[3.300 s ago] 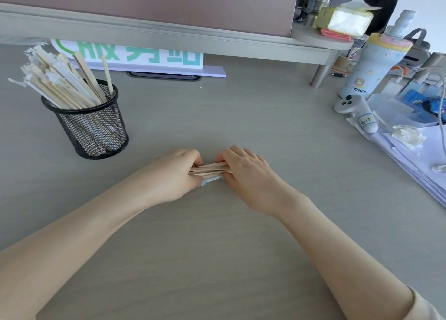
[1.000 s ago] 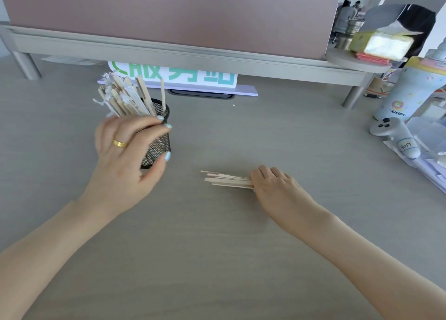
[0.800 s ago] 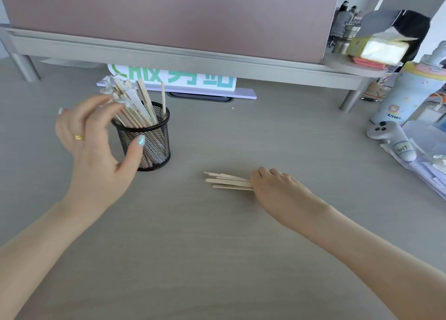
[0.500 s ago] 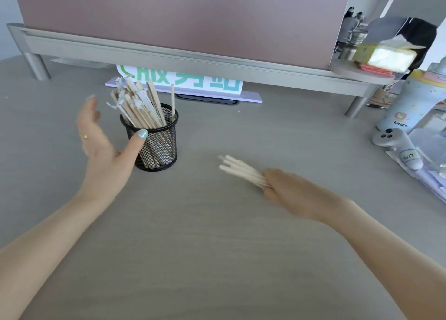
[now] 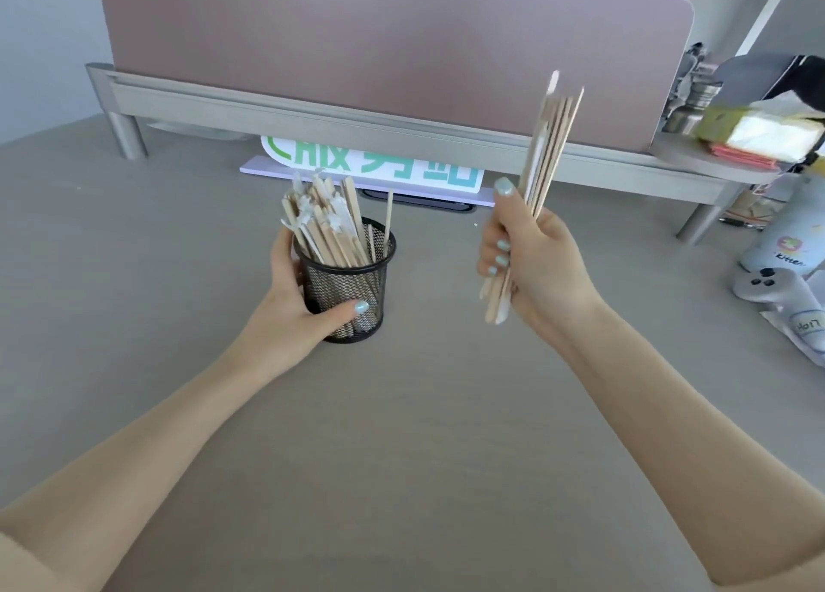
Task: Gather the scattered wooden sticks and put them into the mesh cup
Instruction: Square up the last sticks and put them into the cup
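A black mesh cup (image 5: 352, 279) stands on the grey desk, packed with several wooden sticks (image 5: 328, 230) that lean to the left. My left hand (image 5: 297, 312) grips the cup from its left side, thumb across the front. My right hand (image 5: 533, 265) is raised above the desk to the right of the cup and grips a bundle of wooden sticks (image 5: 547, 145) nearly upright, their tops fanned a little and their lower ends poking out below my fist.
A grey shelf riser (image 5: 312, 114) with a pink partition runs along the back, a green-lettered sign (image 5: 379, 167) under it. At the right edge are a white controller (image 5: 777, 292), a pastel bottle (image 5: 790, 243) and a tissue box (image 5: 763, 131).
My right hand has lifted the bundle off the desk and turned it upright. My left hand, open beside the cup before, now grips it.
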Demonstrator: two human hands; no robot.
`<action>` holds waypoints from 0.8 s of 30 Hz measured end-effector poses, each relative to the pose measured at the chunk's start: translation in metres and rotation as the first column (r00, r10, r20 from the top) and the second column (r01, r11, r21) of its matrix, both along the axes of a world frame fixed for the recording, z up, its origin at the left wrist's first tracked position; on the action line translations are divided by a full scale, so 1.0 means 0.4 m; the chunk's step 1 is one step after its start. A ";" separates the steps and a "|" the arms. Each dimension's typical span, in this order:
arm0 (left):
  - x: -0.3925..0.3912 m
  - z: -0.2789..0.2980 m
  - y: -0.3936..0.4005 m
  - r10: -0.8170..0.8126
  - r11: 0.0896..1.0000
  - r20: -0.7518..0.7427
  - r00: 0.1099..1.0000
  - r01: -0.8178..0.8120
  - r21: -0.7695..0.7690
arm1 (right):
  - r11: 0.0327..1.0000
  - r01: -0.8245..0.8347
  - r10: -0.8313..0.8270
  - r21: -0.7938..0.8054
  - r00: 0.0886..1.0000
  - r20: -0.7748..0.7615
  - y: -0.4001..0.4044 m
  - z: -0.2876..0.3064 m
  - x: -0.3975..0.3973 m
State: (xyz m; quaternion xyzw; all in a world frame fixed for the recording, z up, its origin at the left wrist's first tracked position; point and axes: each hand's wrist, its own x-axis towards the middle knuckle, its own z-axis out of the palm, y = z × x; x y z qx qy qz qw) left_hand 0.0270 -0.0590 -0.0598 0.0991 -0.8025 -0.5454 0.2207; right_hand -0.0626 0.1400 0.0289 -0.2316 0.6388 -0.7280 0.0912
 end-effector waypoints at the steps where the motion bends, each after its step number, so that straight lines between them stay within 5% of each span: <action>1: 0.002 0.001 0.005 -0.013 1.000 0.008 1.000 0.013 -0.007 | 0.996 0.008 -0.010 -0.085 1.000 -0.020 -0.034 0.028 0.004; 5: 0.009 0.007 0.028 -0.078 0.997 0.037 0.996 0.079 -0.016 | 0.982 0.031 -0.059 -0.185 0.987 -0.151 -0.153 0.098 0.017; 12: 0.010 0.009 0.035 -0.114 0.993 0.030 0.993 0.114 0.000 | 0.980 0.086 -0.036 0.177 0.963 -0.266 -0.214 0.020 0.020; 21: 0.005 0.004 0.030 -0.104 0.993 0.021 0.994 0.105 -0.059 | 0.997 0.073 -0.067 0.015 0.964 -0.256 -0.216 0.050 -0.023; 24: 0.006 0.005 0.029 -0.102 0.992 0.014 0.995 0.103 -0.066 | 0.987 0.051 0.011 0.152 0.924 -0.383 -0.220 0.026 -0.028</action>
